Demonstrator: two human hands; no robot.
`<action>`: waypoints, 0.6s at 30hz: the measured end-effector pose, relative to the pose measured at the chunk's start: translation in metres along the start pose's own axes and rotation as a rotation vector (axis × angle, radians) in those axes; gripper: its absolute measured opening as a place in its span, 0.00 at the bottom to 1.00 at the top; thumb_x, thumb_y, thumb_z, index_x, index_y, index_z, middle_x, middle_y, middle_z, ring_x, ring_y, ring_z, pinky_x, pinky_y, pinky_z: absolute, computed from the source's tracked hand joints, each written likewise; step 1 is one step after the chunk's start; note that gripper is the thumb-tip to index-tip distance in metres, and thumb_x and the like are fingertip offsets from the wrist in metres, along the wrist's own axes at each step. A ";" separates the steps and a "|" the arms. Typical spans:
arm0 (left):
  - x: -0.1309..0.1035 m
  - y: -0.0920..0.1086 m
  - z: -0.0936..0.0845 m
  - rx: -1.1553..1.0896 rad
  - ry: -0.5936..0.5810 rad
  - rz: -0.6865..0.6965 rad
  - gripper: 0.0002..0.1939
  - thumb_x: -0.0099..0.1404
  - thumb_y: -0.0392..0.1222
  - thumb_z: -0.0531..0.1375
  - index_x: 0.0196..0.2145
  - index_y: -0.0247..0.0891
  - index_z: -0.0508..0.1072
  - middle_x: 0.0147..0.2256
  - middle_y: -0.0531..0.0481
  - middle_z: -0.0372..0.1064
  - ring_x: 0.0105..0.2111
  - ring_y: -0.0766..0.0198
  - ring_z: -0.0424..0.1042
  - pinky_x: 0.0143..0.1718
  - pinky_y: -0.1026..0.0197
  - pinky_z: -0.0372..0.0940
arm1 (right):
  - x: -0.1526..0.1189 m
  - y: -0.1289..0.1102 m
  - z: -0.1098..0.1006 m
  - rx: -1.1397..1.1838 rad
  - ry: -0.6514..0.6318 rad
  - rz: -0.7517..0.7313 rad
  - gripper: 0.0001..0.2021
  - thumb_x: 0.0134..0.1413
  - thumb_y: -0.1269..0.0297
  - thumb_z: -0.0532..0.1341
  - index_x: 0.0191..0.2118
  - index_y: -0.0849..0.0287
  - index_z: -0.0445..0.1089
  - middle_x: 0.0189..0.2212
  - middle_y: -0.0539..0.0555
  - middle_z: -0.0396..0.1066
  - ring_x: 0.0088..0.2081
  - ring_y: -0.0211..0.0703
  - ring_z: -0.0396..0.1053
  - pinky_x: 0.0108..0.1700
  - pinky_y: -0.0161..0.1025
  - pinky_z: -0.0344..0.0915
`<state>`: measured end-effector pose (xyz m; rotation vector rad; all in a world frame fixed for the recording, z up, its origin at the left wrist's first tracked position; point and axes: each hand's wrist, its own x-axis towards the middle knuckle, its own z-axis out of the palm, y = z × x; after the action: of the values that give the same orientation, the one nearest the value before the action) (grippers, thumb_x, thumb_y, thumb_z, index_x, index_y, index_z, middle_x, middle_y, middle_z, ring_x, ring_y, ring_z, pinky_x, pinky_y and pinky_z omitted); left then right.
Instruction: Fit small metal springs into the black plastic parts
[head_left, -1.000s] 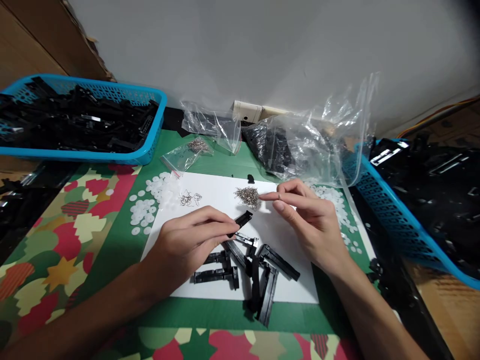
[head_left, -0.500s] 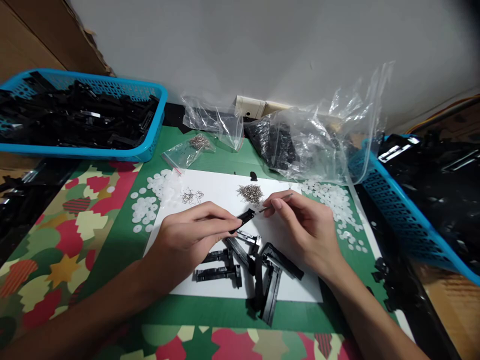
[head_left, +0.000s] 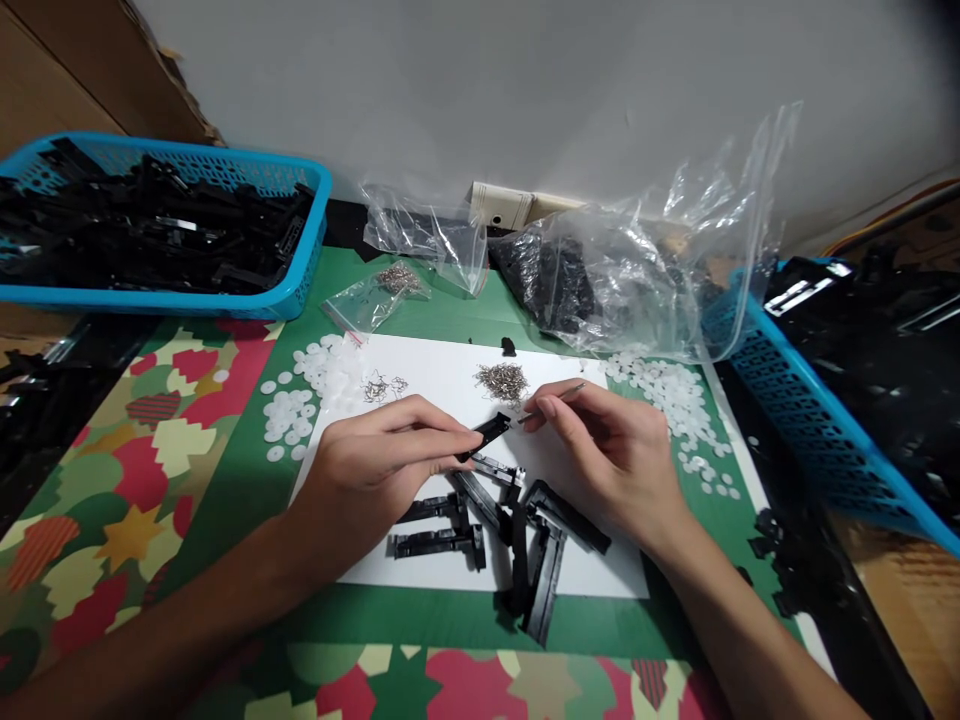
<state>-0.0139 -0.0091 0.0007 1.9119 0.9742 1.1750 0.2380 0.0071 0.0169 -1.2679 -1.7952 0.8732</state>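
My left hand (head_left: 386,455) pinches a black plastic part (head_left: 491,433) above the white sheet (head_left: 420,360). In my right hand (head_left: 607,450) is a thin metal tool, probably tweezers (head_left: 559,395), its tip close to the far end of that part. Whether the tip touches the part, I cannot tell. Several similar black parts (head_left: 551,570) lie in a loose cluster below my hands. Just beyond the held part sits a heap of small metal springs or pins (head_left: 502,380). A smaller scatter of thin wire pieces (head_left: 384,388) lies to its left.
White plastic discs are spread at the left (head_left: 289,415) and right (head_left: 667,400). Blue baskets of black parts stand left (head_left: 225,305) and right (head_left: 840,450). Behind the sheet lie a small zip bag (head_left: 375,300) and a large clear bag (head_left: 637,280) holding black pieces.
Both hands stay in nearly the same place, with the same part and tool held. The view has shifted very slightly.
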 end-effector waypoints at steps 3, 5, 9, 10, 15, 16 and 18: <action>0.000 -0.001 0.000 -0.054 0.003 0.005 0.11 0.72 0.32 0.66 0.48 0.43 0.85 0.42 0.47 0.81 0.38 0.60 0.84 0.42 0.60 0.84 | 0.000 0.002 0.001 0.053 0.003 0.012 0.12 0.75 0.60 0.61 0.39 0.56 0.79 0.37 0.54 0.81 0.36 0.43 0.79 0.38 0.38 0.74; 0.000 -0.001 0.000 -0.060 0.005 -0.007 0.12 0.72 0.32 0.66 0.49 0.44 0.85 0.42 0.47 0.81 0.38 0.61 0.84 0.42 0.60 0.84 | 0.000 0.004 0.002 0.076 0.004 0.017 0.12 0.75 0.60 0.61 0.38 0.56 0.79 0.36 0.54 0.81 0.36 0.43 0.79 0.38 0.39 0.74; 0.000 -0.003 -0.001 -0.059 0.000 -0.015 0.13 0.71 0.30 0.66 0.49 0.43 0.85 0.43 0.47 0.81 0.39 0.61 0.84 0.44 0.60 0.83 | -0.002 0.004 0.003 0.068 -0.002 0.015 0.12 0.74 0.60 0.61 0.37 0.56 0.79 0.36 0.54 0.81 0.35 0.43 0.79 0.37 0.38 0.73; 0.000 -0.003 -0.001 -0.059 0.005 -0.016 0.14 0.71 0.29 0.66 0.48 0.42 0.85 0.43 0.46 0.81 0.39 0.61 0.84 0.43 0.61 0.83 | -0.002 0.004 0.003 0.058 -0.001 0.012 0.12 0.74 0.60 0.61 0.37 0.56 0.79 0.36 0.54 0.81 0.35 0.43 0.79 0.37 0.38 0.73; 0.002 0.000 -0.002 -0.029 0.035 -0.035 0.14 0.71 0.27 0.64 0.47 0.40 0.86 0.41 0.46 0.81 0.36 0.63 0.83 0.40 0.64 0.83 | -0.002 0.003 0.005 -0.021 0.004 -0.027 0.13 0.74 0.61 0.61 0.36 0.56 0.79 0.36 0.54 0.81 0.34 0.43 0.78 0.35 0.40 0.72; 0.003 0.001 -0.002 -0.019 0.037 -0.031 0.13 0.71 0.28 0.64 0.47 0.40 0.86 0.41 0.46 0.81 0.36 0.63 0.83 0.39 0.64 0.82 | -0.002 0.003 0.005 -0.023 0.004 -0.030 0.13 0.74 0.61 0.61 0.36 0.56 0.79 0.36 0.54 0.81 0.35 0.43 0.78 0.35 0.40 0.72; 0.003 0.001 -0.002 0.008 0.038 -0.014 0.13 0.71 0.29 0.65 0.47 0.40 0.86 0.41 0.46 0.81 0.37 0.63 0.83 0.39 0.63 0.82 | -0.002 0.002 0.005 -0.011 0.013 -0.026 0.13 0.74 0.61 0.61 0.37 0.56 0.79 0.35 0.54 0.81 0.35 0.44 0.78 0.36 0.41 0.72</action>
<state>-0.0147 -0.0067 0.0039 1.8922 1.0124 1.2052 0.2351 0.0058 0.0122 -1.2520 -1.8050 0.8394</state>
